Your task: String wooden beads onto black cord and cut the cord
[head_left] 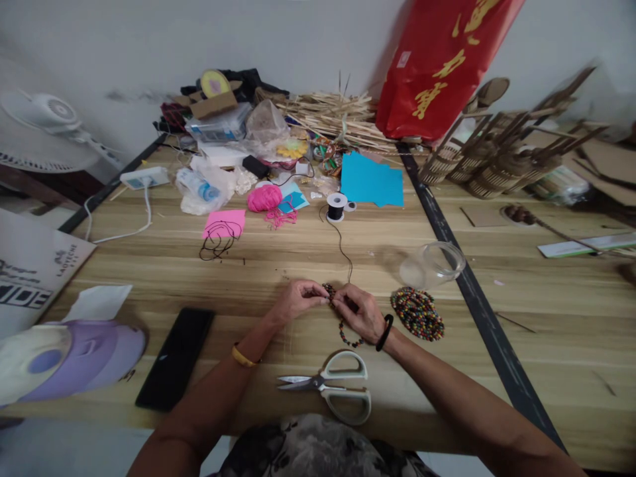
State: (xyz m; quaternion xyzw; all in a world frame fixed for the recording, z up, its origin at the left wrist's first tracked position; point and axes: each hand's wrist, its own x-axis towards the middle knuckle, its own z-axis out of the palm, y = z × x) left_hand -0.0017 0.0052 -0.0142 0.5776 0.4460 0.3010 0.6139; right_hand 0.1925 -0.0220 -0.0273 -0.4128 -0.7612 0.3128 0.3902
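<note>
- At the centre of the frame, a bead strand (342, 333) shows between and below the person's two hands, its upper beads at the fingertips and its lower part curving onto the table (268, 252).
- Left of the strand, the left hand (301, 299) has thumb and forefinger narrowed almost to a pinch; whether they grip beads or thread is too small to tell.
- Right of it, the right hand (364, 313) is curled, thumb and forefinger holding the upper strand, the loop hanging below.
- From the spool (336, 207) above centre, thin black cord (342, 245) runs down to the right hand; whether it joins the strand is hidden.
- Judging by looks, the strand should be light and limp, bending freely between beads, with small, hard beads that could roll under the fingertips. Its thread is probably the weak part, so a sharp tug seems unwise.
- Best held, I would judge, by a fingertip pinch close to the end, the other hand supporting the loop; the coiled beads (417, 313) right of centre likely call for a scoop from beneath.
</note>
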